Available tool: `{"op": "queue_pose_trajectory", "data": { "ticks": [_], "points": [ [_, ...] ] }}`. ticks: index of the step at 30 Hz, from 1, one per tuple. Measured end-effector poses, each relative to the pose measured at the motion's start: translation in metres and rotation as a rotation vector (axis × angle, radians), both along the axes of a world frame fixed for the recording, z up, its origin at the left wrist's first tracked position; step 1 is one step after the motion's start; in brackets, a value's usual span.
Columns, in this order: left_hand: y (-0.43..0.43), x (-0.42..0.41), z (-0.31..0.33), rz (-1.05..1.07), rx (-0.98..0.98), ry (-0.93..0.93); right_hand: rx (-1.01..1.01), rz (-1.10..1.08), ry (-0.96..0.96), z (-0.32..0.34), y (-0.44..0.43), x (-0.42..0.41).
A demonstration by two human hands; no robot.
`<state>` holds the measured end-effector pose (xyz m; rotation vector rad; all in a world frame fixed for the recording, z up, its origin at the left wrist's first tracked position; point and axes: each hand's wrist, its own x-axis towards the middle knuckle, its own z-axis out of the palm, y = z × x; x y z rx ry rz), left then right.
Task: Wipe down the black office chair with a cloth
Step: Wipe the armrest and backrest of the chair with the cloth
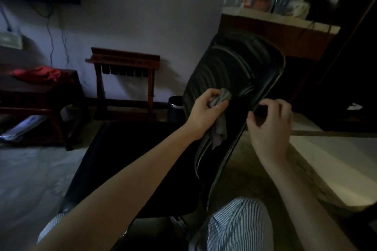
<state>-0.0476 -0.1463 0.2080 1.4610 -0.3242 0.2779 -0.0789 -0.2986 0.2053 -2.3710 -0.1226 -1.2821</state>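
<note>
- The black office chair (pixel 234 63) is seen in the middle of the dim room, directly in front of the person, with its seat towards the left and its backrest towards the right.
- The backrest is shown as glossy black, with curved ridges across its face that catch faint streaks of light. It is bordered by a thin, shiny rim (pixel 271 87).
- The seat (pixel 130 159) is rendered as a flat, nearly featureless black surface; its texture cannot be made out in the low light.
- A grey cloth (pixel 221 126) is gripped by the left hand (pixel 206 110), whose fingers are curled round the bunched top of it. The cloth is pressed against the lower part of the backrest, and its loose end hangs down below the hand.
- The right hand (pixel 269 126) is held at the rim of the backrest with fingers and thumb curled; whether the rim is actually clasped cannot be told.
- Striped trousers (pixel 240 226) are seen at the bottom edge, just beside the chair.
- A wooden rack (pixel 124 61) and a small dark bin (pixel 175 106) are placed against the wall behind the chair.
</note>
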Motion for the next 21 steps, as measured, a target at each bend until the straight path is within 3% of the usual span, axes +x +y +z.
{"op": "queue_pose_trajectory", "data": {
  "ticks": [3,6,14,21],
  "points": [
    [-0.01,0.006,0.012,0.101,0.229,-0.17,0.061,0.037,0.115,0.008,-0.002,0.011],
    [-0.018,0.012,0.022,0.209,0.364,-0.208,0.077,0.089,0.098,0.009,0.004,0.019],
    [-0.043,0.016,0.03,0.369,0.421,-0.347,0.228,0.295,-0.143,-0.01,0.0,0.036],
    [-0.052,0.027,0.012,0.45,0.415,-0.441,0.272,0.362,-0.138,-0.015,-0.013,0.044]
  ]
}}
